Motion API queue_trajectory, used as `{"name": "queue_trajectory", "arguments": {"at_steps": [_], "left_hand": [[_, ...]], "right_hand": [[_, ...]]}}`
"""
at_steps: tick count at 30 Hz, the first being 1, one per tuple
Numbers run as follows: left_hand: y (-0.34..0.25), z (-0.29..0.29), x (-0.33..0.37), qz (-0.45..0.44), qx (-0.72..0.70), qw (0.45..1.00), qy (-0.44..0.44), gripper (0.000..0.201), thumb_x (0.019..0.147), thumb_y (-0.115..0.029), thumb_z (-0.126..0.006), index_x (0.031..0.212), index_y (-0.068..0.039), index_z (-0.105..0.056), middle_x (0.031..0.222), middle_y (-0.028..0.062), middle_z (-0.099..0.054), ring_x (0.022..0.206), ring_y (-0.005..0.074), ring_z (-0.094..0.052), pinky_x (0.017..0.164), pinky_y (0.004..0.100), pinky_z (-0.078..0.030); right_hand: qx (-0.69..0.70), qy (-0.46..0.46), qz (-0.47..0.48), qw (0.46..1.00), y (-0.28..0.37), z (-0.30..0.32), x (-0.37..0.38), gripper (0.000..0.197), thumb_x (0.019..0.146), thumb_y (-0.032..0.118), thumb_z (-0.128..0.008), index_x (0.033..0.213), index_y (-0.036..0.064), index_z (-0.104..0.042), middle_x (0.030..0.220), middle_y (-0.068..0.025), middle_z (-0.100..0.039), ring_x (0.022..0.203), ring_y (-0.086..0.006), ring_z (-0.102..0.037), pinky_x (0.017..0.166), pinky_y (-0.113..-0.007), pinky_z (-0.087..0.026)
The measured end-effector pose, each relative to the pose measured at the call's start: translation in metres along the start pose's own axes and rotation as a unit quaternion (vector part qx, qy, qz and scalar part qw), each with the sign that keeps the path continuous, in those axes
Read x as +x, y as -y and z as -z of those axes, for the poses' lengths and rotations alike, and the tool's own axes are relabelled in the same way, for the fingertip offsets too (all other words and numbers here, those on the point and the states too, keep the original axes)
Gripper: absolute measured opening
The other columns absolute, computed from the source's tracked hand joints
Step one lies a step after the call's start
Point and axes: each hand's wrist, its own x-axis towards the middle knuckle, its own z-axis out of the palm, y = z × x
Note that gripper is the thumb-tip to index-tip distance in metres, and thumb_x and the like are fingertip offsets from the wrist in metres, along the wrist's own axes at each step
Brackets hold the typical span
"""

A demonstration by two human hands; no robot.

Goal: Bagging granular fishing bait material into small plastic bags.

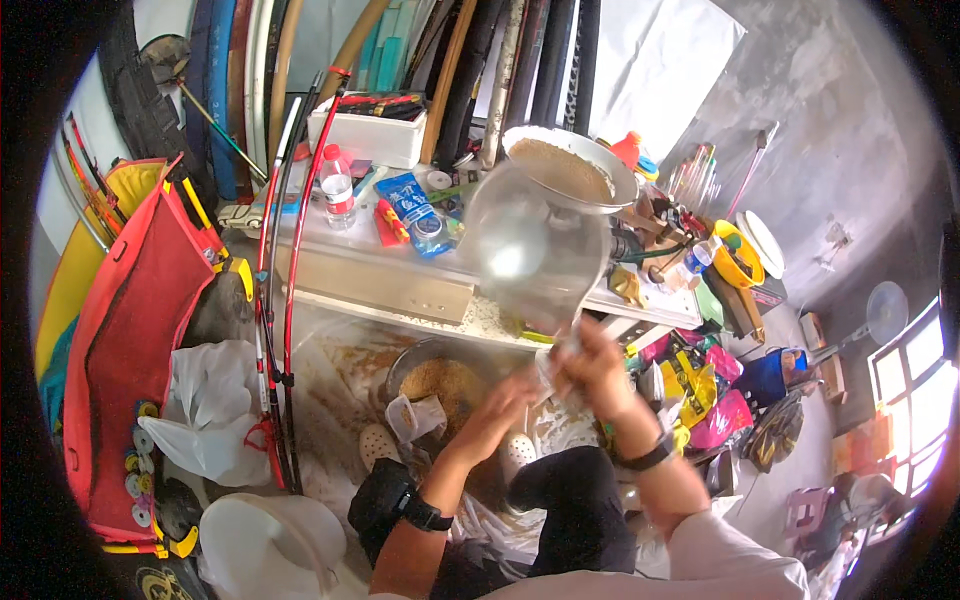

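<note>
My right hand (592, 372) is closed round the handle of a large round, pale grey scoop-like thing (535, 250). Motion blurs it, and whether it is a sieve or a solid scoop I cannot tell. My left hand (500, 408) reaches up to the handle's lower end, beside something white; its fingertips are smeared. Below, between my feet and the table, a round basin (393, 372) holds tan, grainy material (432, 378). A small white bag (416, 418) lies at the basin's near side. Beyond the scoop, a white bowl (622, 186) of brown powder (560, 165) stands on the table.
The cluttered white table (375, 285) carries a bottle (337, 188), a blue packet (408, 200) and a jar (430, 236). Fishing rods (300, 230) stand at left by an open red bag (130, 340). A white bucket (250, 545) sits near left, colourful bags (715, 400) at right.
</note>
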Motion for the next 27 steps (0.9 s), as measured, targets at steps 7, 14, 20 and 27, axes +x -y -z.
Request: {"name": "queue_trajectory", "arguments": {"at_steps": [7,14,20,27], "left_hand": [[-0.007,-0.005,-0.004,0.138,-0.205,0.965,-0.086,0.044,0.086,-0.031,-0.059,0.120,-0.003,-0.055,0.094,0.0028,-0.061,0.064,0.0075,-0.057,0.049,0.0208,-0.046],[0.010,-0.003,-0.002,0.142,-0.192,0.958,-0.158,0.036,0.084,-0.020,-0.062,0.115,-0.004,-0.054,0.102,0.0042,-0.060,0.076,0.0085,-0.058,0.054,0.0231,-0.045],[0.014,0.003,-0.003,0.107,-0.215,0.951,-0.196,0.031,0.090,-0.009,-0.050,0.119,-0.002,-0.044,0.103,0.0146,-0.060,0.076,0.0254,-0.064,0.073,0.0371,-0.053],[0.014,0.010,-0.006,0.144,-0.264,0.930,-0.212,0.025,0.089,-0.016,-0.054,0.111,-0.006,-0.047,0.091,0.0116,-0.060,0.068,0.0220,-0.061,0.065,0.0366,-0.053]], "right_hand": [[0.133,0.114,-0.043,0.984,-0.096,-0.024,-0.043,0.049,0.090,0.013,-0.055,0.132,0.0057,-0.031,0.095,-0.0037,-0.053,0.069,-0.0102,-0.052,0.057,-0.023,-0.043],[-0.067,0.251,-0.043,0.965,-0.094,0.009,-0.011,0.046,0.091,0.021,-0.055,0.129,0.0015,-0.038,0.105,-0.0099,-0.054,0.098,-0.0183,-0.053,0.086,-0.031,-0.043],[-0.244,0.232,-0.093,0.937,-0.043,0.102,0.040,0.046,0.084,0.015,-0.058,0.127,0.0027,-0.048,0.109,-0.0119,-0.061,0.100,-0.0178,-0.057,0.090,-0.032,-0.044],[-0.063,-0.315,-0.074,0.944,-0.035,0.269,0.141,0.062,0.077,0.008,-0.058,0.134,0.0147,-0.034,0.092,-0.0047,-0.057,0.082,-0.0179,-0.058,0.069,-0.034,-0.047]]}}
